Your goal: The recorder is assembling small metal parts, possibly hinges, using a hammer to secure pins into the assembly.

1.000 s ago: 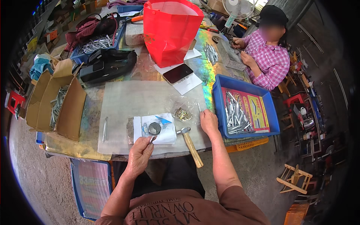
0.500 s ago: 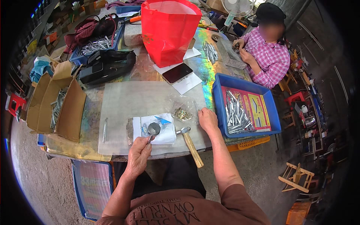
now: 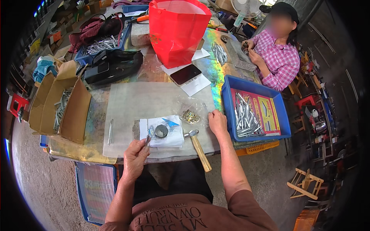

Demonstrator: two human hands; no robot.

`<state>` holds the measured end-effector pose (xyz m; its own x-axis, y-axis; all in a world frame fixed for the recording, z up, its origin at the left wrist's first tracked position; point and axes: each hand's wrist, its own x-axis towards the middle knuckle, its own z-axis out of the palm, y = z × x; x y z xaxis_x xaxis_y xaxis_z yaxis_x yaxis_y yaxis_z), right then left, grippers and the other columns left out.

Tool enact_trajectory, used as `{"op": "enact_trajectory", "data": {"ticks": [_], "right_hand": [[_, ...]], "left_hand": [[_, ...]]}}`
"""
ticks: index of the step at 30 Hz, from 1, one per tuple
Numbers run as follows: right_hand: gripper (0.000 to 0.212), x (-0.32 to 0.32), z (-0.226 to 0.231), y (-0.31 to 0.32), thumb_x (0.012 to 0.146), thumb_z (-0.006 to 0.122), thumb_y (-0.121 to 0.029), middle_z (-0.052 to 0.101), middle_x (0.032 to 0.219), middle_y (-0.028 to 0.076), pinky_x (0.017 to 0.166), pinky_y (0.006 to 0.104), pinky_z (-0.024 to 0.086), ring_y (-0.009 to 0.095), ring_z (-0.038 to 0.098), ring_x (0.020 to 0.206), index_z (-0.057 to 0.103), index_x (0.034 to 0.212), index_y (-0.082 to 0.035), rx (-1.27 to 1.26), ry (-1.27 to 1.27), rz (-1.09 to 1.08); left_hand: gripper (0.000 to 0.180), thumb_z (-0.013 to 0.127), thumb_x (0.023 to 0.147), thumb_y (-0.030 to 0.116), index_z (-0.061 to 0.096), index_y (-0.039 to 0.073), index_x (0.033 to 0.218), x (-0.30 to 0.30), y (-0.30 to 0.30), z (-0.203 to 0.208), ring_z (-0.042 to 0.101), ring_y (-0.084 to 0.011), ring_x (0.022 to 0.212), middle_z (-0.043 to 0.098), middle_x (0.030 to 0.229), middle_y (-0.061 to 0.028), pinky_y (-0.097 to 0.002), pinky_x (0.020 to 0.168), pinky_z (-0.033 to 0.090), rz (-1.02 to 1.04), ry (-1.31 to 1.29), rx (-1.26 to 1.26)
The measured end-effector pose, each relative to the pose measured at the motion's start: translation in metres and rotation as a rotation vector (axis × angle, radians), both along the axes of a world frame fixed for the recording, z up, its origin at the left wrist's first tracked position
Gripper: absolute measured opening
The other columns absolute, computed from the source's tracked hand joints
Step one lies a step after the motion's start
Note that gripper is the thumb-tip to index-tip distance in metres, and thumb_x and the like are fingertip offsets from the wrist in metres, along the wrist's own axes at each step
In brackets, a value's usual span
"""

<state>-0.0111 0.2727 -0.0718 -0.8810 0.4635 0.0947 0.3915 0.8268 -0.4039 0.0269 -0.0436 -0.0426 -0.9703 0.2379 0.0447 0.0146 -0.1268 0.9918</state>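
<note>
My left hand [image 3: 134, 157] pinches a small, slim metal piece [image 3: 147, 140], held at the near left of a white paper pad [image 3: 144, 124]. On the pad sits a dark grey round metal piece [image 3: 161, 131]. My right hand [image 3: 218, 124] has its fingers closed at the end of a thin silver metal strip [image 3: 205, 107], beside a clear plastic bag with small brass-coloured parts [image 3: 190, 116]. Between my hands lies a hammer [image 3: 200, 153], its wooden handle over the table's near edge. More slender silver pieces [image 3: 110, 132] lie left of the pad.
A blue tray [image 3: 284, 111] with silver pieces stands right of my right hand, an open cardboard box [image 3: 75, 121] at left. Farther back are a phone [image 3: 185, 74], a red bag [image 3: 175, 38] and a black bag [image 3: 115, 66]. A co-worker [image 3: 275, 57] sits at far right.
My left hand has drawn away from the round piece, toward the left, with the small metal piece still pinched. My right hand has stayed nearly where it was. The whole view has shifted slightly.
</note>
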Motion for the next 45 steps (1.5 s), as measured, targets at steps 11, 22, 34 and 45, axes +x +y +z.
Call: {"op": "enact_trajectory", "data": {"ticks": [11, 22, 34, 45], "right_hand": [[0.018, 0.016, -0.001, -0.004, 0.078, 0.049, -0.017, 0.057, 0.077, 0.021, 0.066, 0.0465, 0.041, 0.039, 0.054, 0.073, 0.053, 0.077, 0.0, 0.054, 0.266, 0.037], [0.016, 0.05, 0.027, -0.044, 0.081, 0.051, -0.013, 0.054, 0.072, 0.015, 0.059, 0.0348, 0.041, 0.026, 0.052, 0.064, 0.052, 0.084, 0.003, -0.191, 0.464, 0.12], [0.014, 0.074, 0.026, -0.06, 0.081, 0.052, -0.012, 0.051, 0.066, 0.009, 0.054, 0.0283, 0.04, 0.016, 0.048, 0.058, 0.052, 0.082, 0.002, -0.316, 0.465, 0.19], [0.015, 0.082, 0.031, -0.07, 0.081, 0.053, -0.012, 0.052, 0.067, 0.009, 0.055, 0.0274, 0.04, 0.015, 0.048, 0.059, 0.053, 0.082, 0.003, -0.358, 0.436, 0.201]], "left_hand": [[0.024, 0.059, 0.079, 0.008, 0.058, -0.003, 0.1, -0.019, -0.049, 0.004, 0.048, -0.0077, 0.064, 0.054, 0.074, 0.0002, -0.0205, 0.059, 0.041, 0.241, -0.08, -0.05], [0.023, 0.061, 0.072, 0.005, 0.06, -0.003, 0.093, -0.063, -0.098, -0.022, 0.045, -0.0057, 0.057, 0.052, 0.06, -0.0027, -0.0218, 0.054, 0.04, 0.561, 0.155, -0.612], [0.024, 0.057, 0.068, 0.014, 0.061, 0.002, 0.089, -0.098, -0.109, -0.047, 0.058, -0.0228, 0.066, 0.06, 0.071, -0.0141, -0.0298, 0.063, 0.045, 0.366, 0.105, -0.898], [0.021, 0.056, 0.072, 0.012, 0.061, -0.001, 0.088, -0.084, -0.108, -0.03, 0.058, -0.0303, 0.07, 0.059, 0.076, -0.0181, -0.0345, 0.065, 0.045, 0.479, 0.395, -0.868]]}}
